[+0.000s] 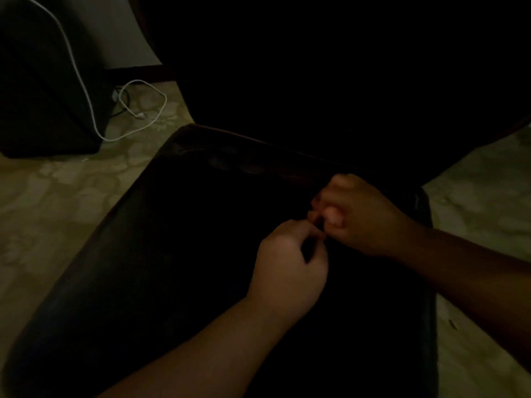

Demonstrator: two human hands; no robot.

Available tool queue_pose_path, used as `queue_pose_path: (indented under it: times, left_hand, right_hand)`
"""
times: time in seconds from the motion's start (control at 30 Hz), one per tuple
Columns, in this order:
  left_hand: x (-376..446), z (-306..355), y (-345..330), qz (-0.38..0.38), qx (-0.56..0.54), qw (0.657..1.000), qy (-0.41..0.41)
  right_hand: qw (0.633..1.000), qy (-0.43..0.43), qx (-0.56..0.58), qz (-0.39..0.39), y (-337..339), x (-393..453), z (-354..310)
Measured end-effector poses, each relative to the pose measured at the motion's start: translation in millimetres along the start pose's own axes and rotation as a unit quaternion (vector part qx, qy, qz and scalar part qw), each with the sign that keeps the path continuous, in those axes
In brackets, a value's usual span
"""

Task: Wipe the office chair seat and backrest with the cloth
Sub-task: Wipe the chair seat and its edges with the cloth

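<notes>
The scene is very dark. The black office chair seat [172, 254] fills the middle of the head view, and its black backrest [316, 81] rises behind it. My left hand [287, 265] and my right hand [356, 216] meet fingertip to fingertip over the right rear part of the seat. Both have their fingers curled in a pinch. No cloth can be made out against the black seat; whether something dark is pinched between the fingers is hidden by the gloom.
A dark boxy unit [43, 96] stands at the left, with a white cable [155, 116] trailing down it and looping on the pale patterned floor [57, 196]. Floor also shows to the right of the chair.
</notes>
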State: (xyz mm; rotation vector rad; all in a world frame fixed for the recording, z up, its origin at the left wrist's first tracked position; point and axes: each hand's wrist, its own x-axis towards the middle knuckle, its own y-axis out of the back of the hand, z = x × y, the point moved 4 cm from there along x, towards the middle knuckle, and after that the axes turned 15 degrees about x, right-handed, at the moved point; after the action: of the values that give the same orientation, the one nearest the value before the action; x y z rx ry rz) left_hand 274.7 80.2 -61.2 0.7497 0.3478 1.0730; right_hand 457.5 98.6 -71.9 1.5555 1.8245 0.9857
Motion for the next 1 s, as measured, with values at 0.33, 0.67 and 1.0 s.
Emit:
queue_pose_path:
  times: [0.33, 0.67, 1.0]
  left_hand:
    - [51.5, -203.9, 178.0, 0.009, 0.395, 0.913, 0.099]
    - [29.1, -219.3, 164.6, 0.015, 0.264, 0.948, 0.178]
    - [34.7, -216.6, 160.4, 0.054, 0.233, 0.958, 0.157]
  right_hand:
    - [0.994, -0.017, 0.000, 0.108, -42.0, 87.0, -54.6]
    - [0.991, -0.083, -0.004, 0.106, -60.8, 166.0, -84.9]
    - [0.996, -0.055, -0.029, 0.059, -71.8, 204.0, -112.0]
